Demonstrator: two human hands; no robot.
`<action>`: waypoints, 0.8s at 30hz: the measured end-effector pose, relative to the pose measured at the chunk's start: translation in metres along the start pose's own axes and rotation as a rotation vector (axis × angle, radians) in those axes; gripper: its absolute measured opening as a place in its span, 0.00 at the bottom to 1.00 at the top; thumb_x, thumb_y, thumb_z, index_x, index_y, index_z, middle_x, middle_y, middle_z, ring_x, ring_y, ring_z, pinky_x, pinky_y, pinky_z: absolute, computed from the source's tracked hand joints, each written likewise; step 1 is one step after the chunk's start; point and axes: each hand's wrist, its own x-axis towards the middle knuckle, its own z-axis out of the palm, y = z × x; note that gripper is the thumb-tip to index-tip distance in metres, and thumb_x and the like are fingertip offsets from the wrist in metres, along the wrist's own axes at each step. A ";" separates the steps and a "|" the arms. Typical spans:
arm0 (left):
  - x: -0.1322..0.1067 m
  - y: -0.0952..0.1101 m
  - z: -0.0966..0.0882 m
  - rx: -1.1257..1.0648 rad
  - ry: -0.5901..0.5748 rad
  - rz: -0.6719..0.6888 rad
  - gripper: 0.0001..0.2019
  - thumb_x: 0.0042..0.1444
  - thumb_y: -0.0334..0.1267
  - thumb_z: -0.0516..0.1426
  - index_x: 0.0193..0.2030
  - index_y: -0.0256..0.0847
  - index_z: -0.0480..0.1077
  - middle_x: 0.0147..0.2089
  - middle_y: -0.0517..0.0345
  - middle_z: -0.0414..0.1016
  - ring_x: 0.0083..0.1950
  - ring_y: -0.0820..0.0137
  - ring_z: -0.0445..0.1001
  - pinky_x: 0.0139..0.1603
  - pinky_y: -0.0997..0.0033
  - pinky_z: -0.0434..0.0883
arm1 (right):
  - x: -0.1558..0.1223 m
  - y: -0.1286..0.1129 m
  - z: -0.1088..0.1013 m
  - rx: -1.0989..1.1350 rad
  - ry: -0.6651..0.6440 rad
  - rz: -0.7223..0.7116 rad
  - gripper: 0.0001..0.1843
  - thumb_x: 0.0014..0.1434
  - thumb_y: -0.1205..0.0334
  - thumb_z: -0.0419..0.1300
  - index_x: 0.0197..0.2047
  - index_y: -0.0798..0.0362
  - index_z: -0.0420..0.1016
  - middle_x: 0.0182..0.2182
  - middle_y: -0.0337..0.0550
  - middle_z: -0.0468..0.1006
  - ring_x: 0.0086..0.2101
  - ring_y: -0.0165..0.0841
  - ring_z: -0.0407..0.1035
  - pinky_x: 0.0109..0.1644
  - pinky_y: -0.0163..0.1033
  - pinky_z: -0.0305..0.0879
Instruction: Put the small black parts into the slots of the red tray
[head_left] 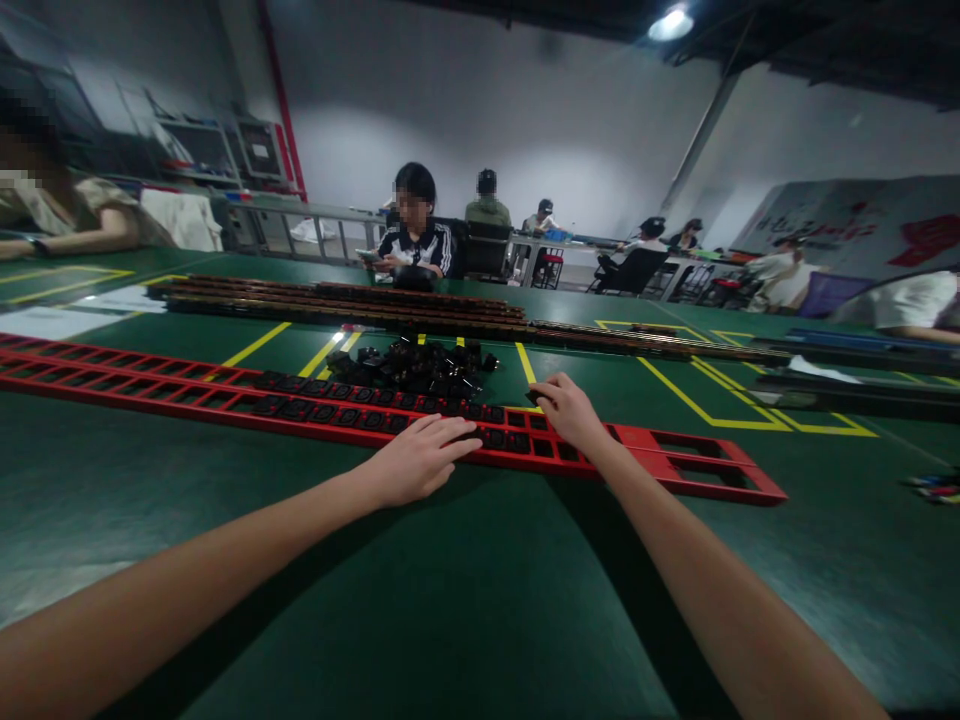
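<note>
Two long red slotted frames (652,462) lie side by side across the green table. Black socket modules (373,420) fill the middle openings of both frames, while openings toward each end have nothing in them. My left hand (424,455) rests flat over the nearer frame, fingers stretched out on the sockets. A small black piece (535,393), which looks like another socket module, is pinched in my right hand (568,408) just above the farther frame. Behind the frames lies a loose heap of black socket modules (424,368).
Long dark metal strips (345,303) are stacked behind the heap. More dark strips (847,390) lie at the right, with coloured pieces (934,488) near the edge. White paper (67,315) lies at the left. A person (416,235) sits across the table; others work farther back.
</note>
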 end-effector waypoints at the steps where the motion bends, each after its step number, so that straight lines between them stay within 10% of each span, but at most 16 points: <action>1: 0.000 0.000 0.001 -0.002 0.001 0.001 0.26 0.64 0.32 0.52 0.69 0.46 0.60 0.72 0.51 0.60 0.71 0.58 0.60 0.70 0.46 0.60 | 0.000 -0.001 0.000 0.009 -0.005 -0.007 0.18 0.66 0.63 0.51 0.53 0.52 0.78 0.45 0.50 0.71 0.43 0.40 0.70 0.52 0.47 0.70; 24: -0.001 -0.001 0.004 -0.001 0.030 0.010 0.26 0.63 0.31 0.53 0.68 0.46 0.60 0.71 0.51 0.61 0.71 0.59 0.61 0.71 0.48 0.60 | 0.001 -0.014 -0.004 0.316 0.025 0.095 0.19 0.54 0.61 0.62 0.50 0.53 0.69 0.44 0.47 0.75 0.43 0.39 0.71 0.51 0.46 0.69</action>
